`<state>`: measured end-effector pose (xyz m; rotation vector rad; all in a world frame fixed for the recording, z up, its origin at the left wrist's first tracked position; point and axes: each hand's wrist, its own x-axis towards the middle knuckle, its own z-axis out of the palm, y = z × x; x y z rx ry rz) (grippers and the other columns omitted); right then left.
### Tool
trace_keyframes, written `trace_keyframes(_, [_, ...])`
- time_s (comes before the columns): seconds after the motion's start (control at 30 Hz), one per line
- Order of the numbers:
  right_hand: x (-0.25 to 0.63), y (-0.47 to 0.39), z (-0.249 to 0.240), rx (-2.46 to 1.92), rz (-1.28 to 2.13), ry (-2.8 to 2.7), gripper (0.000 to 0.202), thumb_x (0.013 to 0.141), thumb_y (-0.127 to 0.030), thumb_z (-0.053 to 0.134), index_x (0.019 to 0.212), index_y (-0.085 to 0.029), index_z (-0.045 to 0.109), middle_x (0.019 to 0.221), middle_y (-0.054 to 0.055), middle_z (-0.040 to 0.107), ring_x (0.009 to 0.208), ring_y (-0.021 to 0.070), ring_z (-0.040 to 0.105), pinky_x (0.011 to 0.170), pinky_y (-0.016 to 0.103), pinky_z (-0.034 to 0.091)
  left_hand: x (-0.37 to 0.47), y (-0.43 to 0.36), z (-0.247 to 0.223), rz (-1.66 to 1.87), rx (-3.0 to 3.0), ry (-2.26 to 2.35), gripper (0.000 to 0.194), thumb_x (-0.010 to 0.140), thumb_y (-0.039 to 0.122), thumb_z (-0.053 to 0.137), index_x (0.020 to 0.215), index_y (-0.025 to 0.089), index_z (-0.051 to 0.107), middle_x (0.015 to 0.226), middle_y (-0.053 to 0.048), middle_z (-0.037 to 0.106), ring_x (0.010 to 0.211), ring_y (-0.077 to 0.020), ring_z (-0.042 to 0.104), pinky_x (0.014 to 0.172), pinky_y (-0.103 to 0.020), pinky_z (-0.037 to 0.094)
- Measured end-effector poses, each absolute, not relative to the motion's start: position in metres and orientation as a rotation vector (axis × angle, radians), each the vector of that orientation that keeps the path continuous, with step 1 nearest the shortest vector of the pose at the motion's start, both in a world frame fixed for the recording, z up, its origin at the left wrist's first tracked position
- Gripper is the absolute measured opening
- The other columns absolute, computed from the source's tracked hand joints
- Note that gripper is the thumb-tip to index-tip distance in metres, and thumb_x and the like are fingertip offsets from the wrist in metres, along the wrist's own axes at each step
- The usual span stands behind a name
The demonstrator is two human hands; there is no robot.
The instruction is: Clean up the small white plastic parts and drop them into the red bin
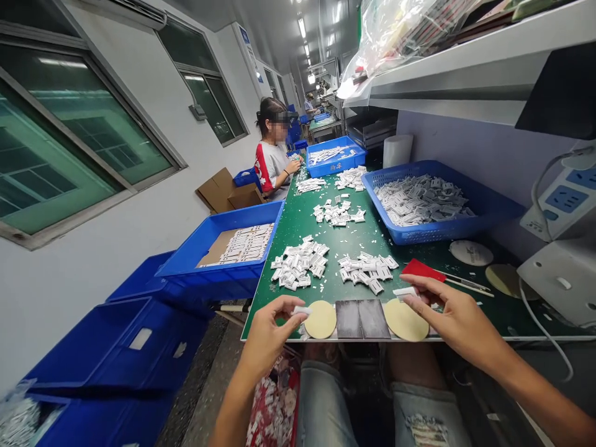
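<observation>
White pieces (405,292) pinched in both hands (449,310)

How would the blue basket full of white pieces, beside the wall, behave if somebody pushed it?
The basket looks like stiff moulded plastic, so it should keep its shape. It is broad and low, so it would probably slide rather than tip. The white pieces lie loose in a heap, so some might shift with a hard shove.

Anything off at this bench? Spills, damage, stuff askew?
Mostly loose debris: white crumbs litter the green tabletop around the piles of white parts, outside any container. Also, a white cable droops past the table's front edge at right, where it could snag. No obvious damage.
</observation>
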<state>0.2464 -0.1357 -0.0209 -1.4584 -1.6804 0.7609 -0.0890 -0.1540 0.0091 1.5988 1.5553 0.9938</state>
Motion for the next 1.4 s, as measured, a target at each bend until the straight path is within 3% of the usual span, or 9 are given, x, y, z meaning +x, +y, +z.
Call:
trace_keyframes(0.17, [0.243,-0.128,-0.014,-1.282,0.827,-2.127,0.036,0.094,-0.047,0.045,0.108,-0.026,0.071,0.098,0.007,0.068,0.089,0.0203,0.063,0.075,0.031,0.050,-0.086,-0.132,0.016,0.583,1.883,1.399,0.024,0.082,0.039,0.064,0.092,0.021,0.075,0.080,-0.004,0.070,0.073,-0.0164,0.060,0.066,-0.024,0.044])
trace_keyframes(0.3, [0.244,-0.117,-0.024,-1.429,0.531,-2.141,0.035,0.093,-0.039,0.043,0.099,-0.021,0.072,0.094,0.011,0.069,0.091,0.0249,0.063,0.082,0.039,0.049,-0.081,-0.117,0.009,0.664,1.979,1.523,0.020,0.079,0.036,0.065,0.085,0.020,0.075,0.078,-0.005,0.070,0.072,-0.0169,0.061,0.068,-0.025,0.043])
trace_keyframes(0.43, [0.253,-0.111,-0.026,-1.406,0.650,-2.200,0.031,0.093,-0.039,0.045,0.098,-0.024,0.071,0.094,0.007,0.070,0.087,0.0220,0.064,0.076,0.033,0.049,-0.081,-0.116,0.005,0.570,1.887,1.445,0.023,0.079,0.038,0.065,0.087,0.019,0.075,0.074,-0.004,0.070,0.067,-0.0162,0.061,0.062,-0.023,0.042])
trace_keyframes(0.5, [0.254,-0.110,-0.026,-1.467,0.543,-2.158,0.032,0.092,-0.039,0.045,0.094,-0.022,0.071,0.092,0.008,0.070,0.088,0.0233,0.063,0.077,0.035,0.048,-0.080,-0.118,0.004,0.591,1.908,1.495,0.021,0.078,0.037,0.066,0.086,0.019,0.075,0.073,-0.004,0.069,0.067,-0.0162,0.060,0.061,-0.023,0.041])
trace_keyframes(1.0, [0.248,-0.104,-0.028,-1.460,0.517,-2.203,0.028,0.092,-0.034,0.044,0.097,-0.025,0.070,0.098,0.005,0.071,0.091,0.0216,0.065,0.077,0.032,0.048,-0.077,-0.124,0.000,0.483,1.881,1.539,0.020,0.077,0.036,0.067,0.086,0.020,0.074,0.068,-0.002,0.065,0.062,-0.0154,0.055,0.057,-0.023,0.036])
trace_keyframes(1.1, [0.244,-0.103,-0.031,-1.487,0.428,-2.218,0.026,0.092,-0.032,0.045,0.095,-0.024,0.069,0.094,0.006,0.071,0.088,0.0217,0.065,0.073,0.032,0.048,-0.075,-0.126,-0.004,0.583,2.082,1.778,0.017,0.082,0.031,0.061,0.090,0.022,0.074,0.077,-0.005,0.068,0.071,-0.0182,0.059,0.065,-0.026,0.039])
trace_keyframes(1.2, [0.242,-0.105,-0.033,-1.554,0.261,-2.092,0.028,0.094,-0.030,0.042,0.101,-0.022,0.068,0.099,0.008,0.070,0.095,0.0238,0.063,0.079,0.036,0.048,-0.072,-0.128,-0.007,0.611,2.195,1.860,0.019,0.087,0.034,0.056,0.093,0.024,0.072,0.084,-0.005,0.068,0.077,-0.0193,0.059,0.070,-0.028,0.041])
trace_keyframes(1.4, [0.232,-0.109,-0.026,-1.420,0.486,-2.039,0.029,0.095,-0.036,0.046,0.110,-0.022,0.067,0.107,0.006,0.070,0.097,0.0215,0.063,0.085,0.035,0.048,-0.055,-0.108,-0.010,0.788,2.077,1.586,0.024,0.086,0.039,0.059,0.096,0.021,0.072,0.081,-0.002,0.069,0.068,-0.0150,0.060,0.065,-0.025,0.045])
